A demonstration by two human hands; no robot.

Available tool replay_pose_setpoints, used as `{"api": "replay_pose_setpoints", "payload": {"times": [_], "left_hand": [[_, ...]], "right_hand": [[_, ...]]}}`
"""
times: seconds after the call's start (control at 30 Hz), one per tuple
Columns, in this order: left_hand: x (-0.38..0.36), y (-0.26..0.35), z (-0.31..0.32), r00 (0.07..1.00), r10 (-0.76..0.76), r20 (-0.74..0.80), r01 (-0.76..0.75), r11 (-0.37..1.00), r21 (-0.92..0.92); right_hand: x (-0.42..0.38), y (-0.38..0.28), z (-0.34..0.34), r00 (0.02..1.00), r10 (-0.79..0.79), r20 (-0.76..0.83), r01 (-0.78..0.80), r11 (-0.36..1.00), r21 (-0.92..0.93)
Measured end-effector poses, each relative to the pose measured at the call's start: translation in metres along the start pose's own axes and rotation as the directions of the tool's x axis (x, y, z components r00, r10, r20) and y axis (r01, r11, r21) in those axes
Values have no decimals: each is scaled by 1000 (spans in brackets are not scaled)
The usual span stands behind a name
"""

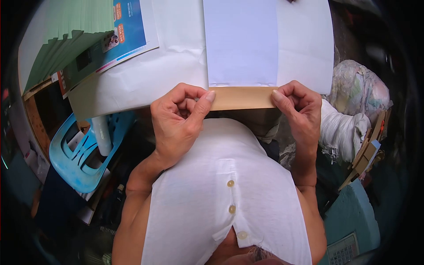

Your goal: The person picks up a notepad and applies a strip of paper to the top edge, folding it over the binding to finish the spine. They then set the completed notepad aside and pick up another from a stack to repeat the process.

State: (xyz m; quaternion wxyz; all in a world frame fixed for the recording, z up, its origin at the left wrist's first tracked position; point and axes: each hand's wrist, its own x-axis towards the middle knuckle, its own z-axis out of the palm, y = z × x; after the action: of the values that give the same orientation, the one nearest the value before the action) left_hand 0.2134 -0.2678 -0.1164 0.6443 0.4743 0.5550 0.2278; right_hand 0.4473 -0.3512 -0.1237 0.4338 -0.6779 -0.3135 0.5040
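Observation:
A stapled pad of pale lavender-white paper [242,44] lies on the white-covered table [181,57], its near end toward me. A tan paper strip [243,98] runs along that end, just below two staples, and reaches past the table's edge. My left hand [181,117] pinches the strip's left end between thumb and fingers. At the right end, my right hand [300,108] pinches it the same way. The strip is stretched flat between both thumbs. Its underside is hidden.
Stacked green sheets [73,44] stand at the far left beside a blue printed sheet [130,31]. Below the table's left side is a blue plastic chair [66,165]. A plastic-wrapped bundle [360,86] and a white string bundle [344,130] are at right.

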Motion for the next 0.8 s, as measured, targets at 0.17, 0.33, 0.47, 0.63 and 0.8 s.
{"api": "replay_pose_setpoints", "payload": {"times": [0.17,0.33,0.47,0.63,0.8], "left_hand": [[1,2,2,1000,-17,-9,17,1000,-1],[2,5,3,1000,-19,-19,19,999,36],[2,9,3,998,-50,-30,52,996,75],[2,7,5,1000,-14,-25,17,996,88],[2,7,4,1000,-5,-26,8,996,94]], "right_hand": [[-1,-1,3,999,-5,-32,3,999,-48],[-1,-4,7,998,17,-65,-20,999,-46],[0,-6,8,997,30,-69,-32,999,-32],[1,-7,8,997,36,-74,-39,998,-44],[3,-10,9,994,78,-76,-82,995,-52]]}}
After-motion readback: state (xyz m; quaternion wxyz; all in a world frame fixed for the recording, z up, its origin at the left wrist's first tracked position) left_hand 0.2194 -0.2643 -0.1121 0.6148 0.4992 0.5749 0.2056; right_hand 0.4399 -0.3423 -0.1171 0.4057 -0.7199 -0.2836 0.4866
